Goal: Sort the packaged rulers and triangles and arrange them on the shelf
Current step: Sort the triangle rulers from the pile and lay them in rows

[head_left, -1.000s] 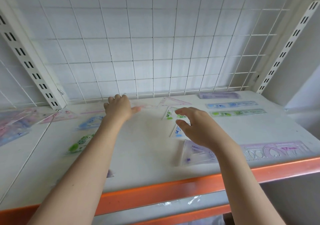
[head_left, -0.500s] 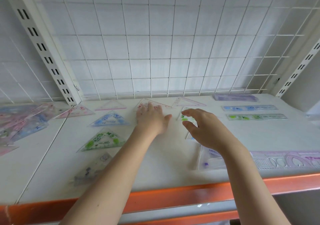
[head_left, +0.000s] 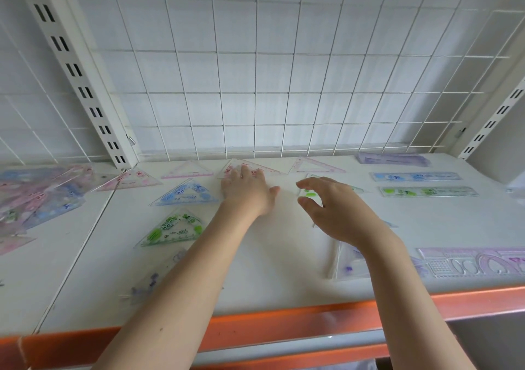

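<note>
Left hand (head_left: 245, 192): flat on the shelf (head_left: 284, 270), fingers straight and together, tips on a pink triangle (head_left: 250, 167) at the back.
Right hand (head_left: 335, 210): above the shelf, fingers curled apart, gripping nothing, over a green triangle (head_left: 311, 193).
Triangles: blue (head_left: 186, 193) and green (head_left: 173, 229) left of the arms.
Rulers: blue (head_left: 416, 176), green (head_left: 429, 191), far right.

purple triangle (head_left: 153, 280) blurred — arm-covered
</note>
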`<state>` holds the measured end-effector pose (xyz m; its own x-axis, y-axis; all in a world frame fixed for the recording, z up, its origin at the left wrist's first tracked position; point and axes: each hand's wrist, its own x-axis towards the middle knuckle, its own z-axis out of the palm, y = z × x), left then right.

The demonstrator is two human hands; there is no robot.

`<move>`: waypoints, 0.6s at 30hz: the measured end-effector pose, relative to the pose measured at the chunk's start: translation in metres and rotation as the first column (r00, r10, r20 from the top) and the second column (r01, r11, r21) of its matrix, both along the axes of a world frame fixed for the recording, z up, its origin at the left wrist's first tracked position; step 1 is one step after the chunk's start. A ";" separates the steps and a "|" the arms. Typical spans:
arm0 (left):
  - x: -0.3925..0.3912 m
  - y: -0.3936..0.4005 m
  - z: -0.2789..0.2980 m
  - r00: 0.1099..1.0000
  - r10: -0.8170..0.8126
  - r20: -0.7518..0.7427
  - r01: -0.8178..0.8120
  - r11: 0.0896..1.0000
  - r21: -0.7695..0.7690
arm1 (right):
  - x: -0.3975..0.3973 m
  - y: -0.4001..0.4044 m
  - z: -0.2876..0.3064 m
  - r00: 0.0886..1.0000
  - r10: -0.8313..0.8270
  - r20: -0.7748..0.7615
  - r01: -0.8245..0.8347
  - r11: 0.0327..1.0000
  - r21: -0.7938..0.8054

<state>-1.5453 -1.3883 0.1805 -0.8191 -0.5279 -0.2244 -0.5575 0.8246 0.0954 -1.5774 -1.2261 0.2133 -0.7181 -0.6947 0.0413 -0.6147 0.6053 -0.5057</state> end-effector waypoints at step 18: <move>0.021 -0.001 0.015 0.996 -0.026 -0.090 0.028 0.999 0.028 | 0.020 -0.026 0.006 0.998 0.023 -0.063 -0.022 1.000 0.018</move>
